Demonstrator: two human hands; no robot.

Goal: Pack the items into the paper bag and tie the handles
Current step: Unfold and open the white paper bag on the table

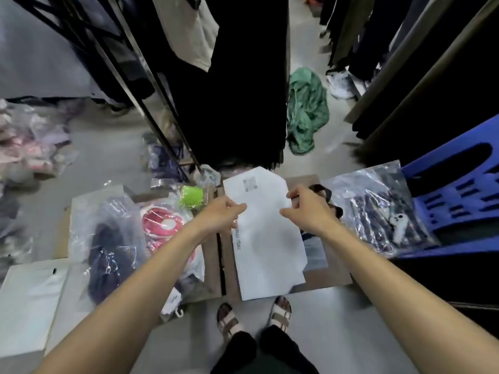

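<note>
A white paper bag (pixel 266 233), folded flat, is held out in front of the person over a sheet of cardboard (pixel 324 273) on the floor (pixel 337 319). The left hand (pixel 221 214) pinches the bag's left edge near the top, fingers (pixel 237 207) closed on the paper; the right hand (pixel 307 209) pinches the right edge at about the same height. Near the right hand sits a dark loop that may be a handle, but it is too blurred to tell. The bag looks light and fairly stiff, creased along its folds, so it should open cleanly if the two faces are pulled apart near the mouth, and it could tear or crumple if yanked. The items lie around it: a dark garment in a clear plastic bag (pixel 110 244) to the left, a pink and white packet (pixel 162 225) beside it, a green roll (pixel 191 196) just beyond, and a patterned packet (pixel 378 209) to the right against a blue crate (pixel 459 195). These wrapped pieces look soft and light, their film slippery; gripping through the film into the bulk of the cloth would likely hold better than pinching a loose corner.
</note>
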